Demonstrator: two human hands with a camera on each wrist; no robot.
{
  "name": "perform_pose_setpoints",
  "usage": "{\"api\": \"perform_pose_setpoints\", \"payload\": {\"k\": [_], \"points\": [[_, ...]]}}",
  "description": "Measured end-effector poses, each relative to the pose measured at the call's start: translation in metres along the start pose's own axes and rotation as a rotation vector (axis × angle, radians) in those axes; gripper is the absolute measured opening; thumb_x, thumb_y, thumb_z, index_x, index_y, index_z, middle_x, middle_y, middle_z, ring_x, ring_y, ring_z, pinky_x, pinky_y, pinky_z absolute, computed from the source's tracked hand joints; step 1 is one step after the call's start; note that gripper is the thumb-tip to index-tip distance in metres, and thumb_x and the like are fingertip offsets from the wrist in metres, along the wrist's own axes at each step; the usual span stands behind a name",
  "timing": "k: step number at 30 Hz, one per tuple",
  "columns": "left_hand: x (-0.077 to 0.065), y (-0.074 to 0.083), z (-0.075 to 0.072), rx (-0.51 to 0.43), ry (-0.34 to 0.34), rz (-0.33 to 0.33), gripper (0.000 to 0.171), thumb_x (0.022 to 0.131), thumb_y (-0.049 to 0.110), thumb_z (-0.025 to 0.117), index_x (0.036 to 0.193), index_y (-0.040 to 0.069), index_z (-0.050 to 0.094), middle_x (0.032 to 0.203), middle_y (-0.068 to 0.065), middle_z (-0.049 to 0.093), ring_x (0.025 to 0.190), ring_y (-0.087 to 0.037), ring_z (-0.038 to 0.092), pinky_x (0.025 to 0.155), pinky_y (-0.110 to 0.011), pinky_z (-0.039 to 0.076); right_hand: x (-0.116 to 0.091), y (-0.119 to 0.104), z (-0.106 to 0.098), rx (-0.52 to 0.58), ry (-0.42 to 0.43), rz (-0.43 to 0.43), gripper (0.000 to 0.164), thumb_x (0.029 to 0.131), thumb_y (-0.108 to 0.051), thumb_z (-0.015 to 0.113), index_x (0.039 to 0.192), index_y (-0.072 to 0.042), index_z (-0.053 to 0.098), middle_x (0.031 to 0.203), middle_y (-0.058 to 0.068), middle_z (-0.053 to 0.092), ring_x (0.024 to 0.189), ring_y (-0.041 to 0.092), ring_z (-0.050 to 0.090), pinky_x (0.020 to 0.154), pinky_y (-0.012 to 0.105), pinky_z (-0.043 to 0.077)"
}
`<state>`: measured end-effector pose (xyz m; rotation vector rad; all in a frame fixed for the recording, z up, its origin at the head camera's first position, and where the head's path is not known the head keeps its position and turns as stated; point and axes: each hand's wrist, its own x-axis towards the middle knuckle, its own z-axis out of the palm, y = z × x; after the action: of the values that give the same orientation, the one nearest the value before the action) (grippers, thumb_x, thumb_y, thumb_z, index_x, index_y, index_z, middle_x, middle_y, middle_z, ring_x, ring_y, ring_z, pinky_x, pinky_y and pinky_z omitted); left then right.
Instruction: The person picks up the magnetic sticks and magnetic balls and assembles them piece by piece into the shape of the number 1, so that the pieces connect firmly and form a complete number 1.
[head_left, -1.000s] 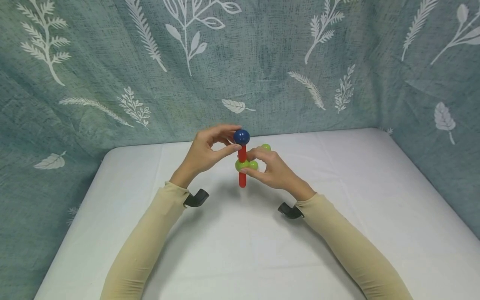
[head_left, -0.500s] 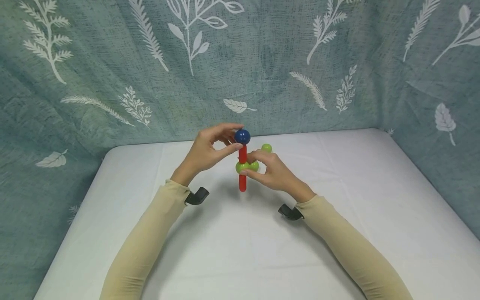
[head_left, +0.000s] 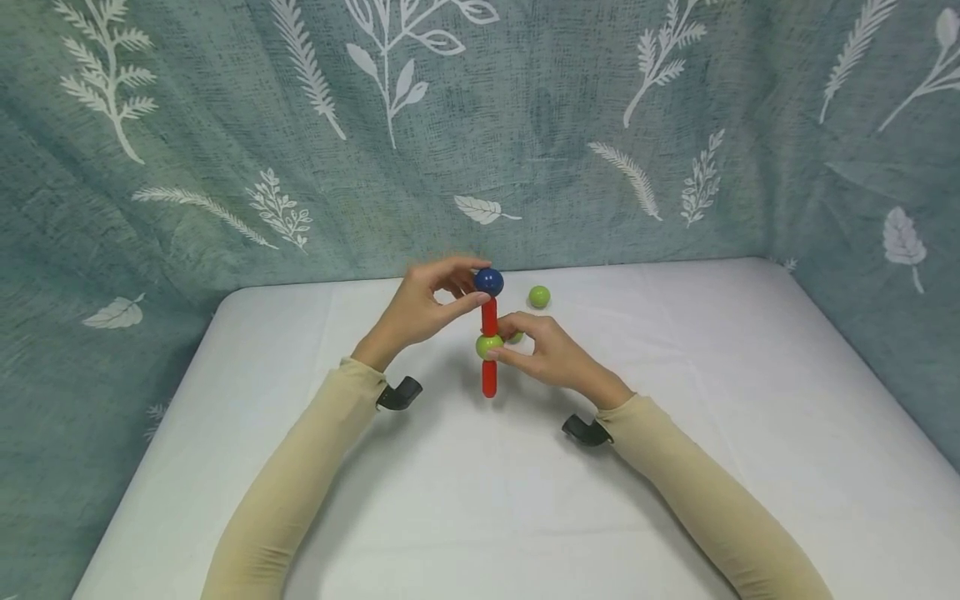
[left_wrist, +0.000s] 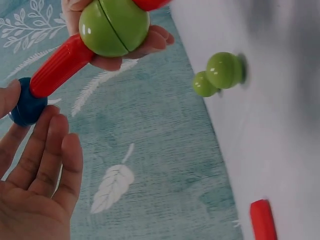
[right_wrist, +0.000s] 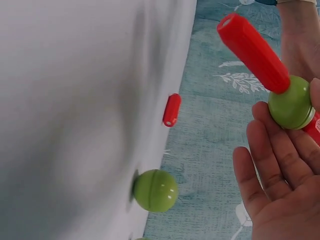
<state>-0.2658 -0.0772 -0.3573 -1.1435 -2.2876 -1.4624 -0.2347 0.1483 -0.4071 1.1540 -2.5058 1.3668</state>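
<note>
The stacked rod-and-ball piece [head_left: 488,343] is held above the bench [head_left: 420,500], between the two hands. In the head view its long axis runs straight from 12 to 6 o'clock: blue ball [head_left: 490,282] at the 12 o'clock end, then upper red rod [head_left: 490,317], middle green ball [head_left: 485,347] and lower red rod [head_left: 490,380], whose free end points to 6 o'clock. From the right wrist that free end points to about 11 o'clock; from the left wrist the axis slants, blue end toward 8, far end toward 2.

The left hand [head_left: 429,308], on the 10 o'clock side, pinches the blue ball between thumb and fingers. The right hand [head_left: 551,354], on the 3 o'clock side, grips the middle green ball with thumb and fingers.

On the bench, a loose green ball [head_left: 539,297] sits between 1 and 2 o'clock of the middle one; a second green ball [head_left: 516,337] shows partly behind the right fingers. A loose red rod [right_wrist: 172,110] lies on the bench, its axis in the right wrist view near 1 to 7 o'clock.
</note>
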Motion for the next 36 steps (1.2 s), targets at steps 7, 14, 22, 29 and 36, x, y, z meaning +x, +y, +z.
{"api": "perform_pose_setpoints", "payload": {"k": [7, 14, 22, 29, 36], "points": [[-0.008, -0.010, 0.006, 0.036, -0.006, -0.047, 0.039, 0.089, 0.018, 0.073, 0.126, 0.010, 0.064, 0.095, -0.005, 0.070, 0.084, -0.013, 0.065, 0.076, -0.027, 0.055, -0.005, 0.005, 0.007, 0.029, -0.049, 0.013, 0.019, 0.089, -0.015, 0.073, 0.106, -0.008, 0.067, 0.098, 0.000, 0.067, 0.094, 0.013, 0.061, 0.089, 0.037, 0.053], [-0.013, -0.016, 0.010, 0.054, -0.004, -0.100, 0.040, 0.089, 0.019, 0.073, 0.127, 0.011, 0.064, 0.094, -0.005, 0.071, 0.084, -0.015, 0.065, 0.078, -0.030, 0.054, -0.008, 0.009, 0.011, 0.048, -0.071, 0.052, 0.022, 0.088, -0.016, 0.074, 0.107, -0.008, 0.068, 0.098, 0.001, 0.066, 0.092, 0.014, 0.061, 0.089, 0.037, 0.052], [-0.016, -0.019, 0.012, 0.054, -0.001, -0.092, 0.040, 0.089, 0.018, 0.073, 0.127, 0.010, 0.064, 0.093, -0.005, 0.070, 0.083, -0.014, 0.065, 0.077, -0.028, 0.054, -0.009, 0.011, 0.014, 0.032, -0.094, 0.070, 0.025, 0.086, -0.016, 0.076, 0.107, -0.007, 0.067, 0.099, 0.002, 0.067, 0.093, 0.015, 0.061, 0.088, 0.042, 0.053], [-0.017, -0.020, 0.012, 0.053, 0.001, -0.110, 0.040, 0.089, 0.021, 0.073, 0.126, 0.009, 0.064, 0.092, -0.004, 0.070, 0.082, -0.013, 0.064, 0.077, -0.031, 0.055, -0.011, 0.012, 0.014, 0.003, -0.083, 0.053, 0.025, 0.087, -0.016, 0.076, 0.108, -0.007, 0.066, 0.097, 0.002, 0.062, 0.092, 0.016, 0.061, 0.087, 0.037, 0.054], [-0.018, -0.024, 0.014, 0.043, 0.011, -0.149, 0.038, 0.090, 0.021, 0.073, 0.125, 0.013, 0.065, 0.091, -0.005, 0.071, 0.081, -0.015, 0.064, 0.077, -0.038, 0.054, -0.012, 0.011, 0.014, 0.032, -0.076, 0.072, 0.051, 0.087, -0.013, 0.075, 0.131, -0.002, 0.050, 0.104, 0.008, 0.068, 0.091, 0.018, 0.065, 0.087, 0.038, 0.055]]}}
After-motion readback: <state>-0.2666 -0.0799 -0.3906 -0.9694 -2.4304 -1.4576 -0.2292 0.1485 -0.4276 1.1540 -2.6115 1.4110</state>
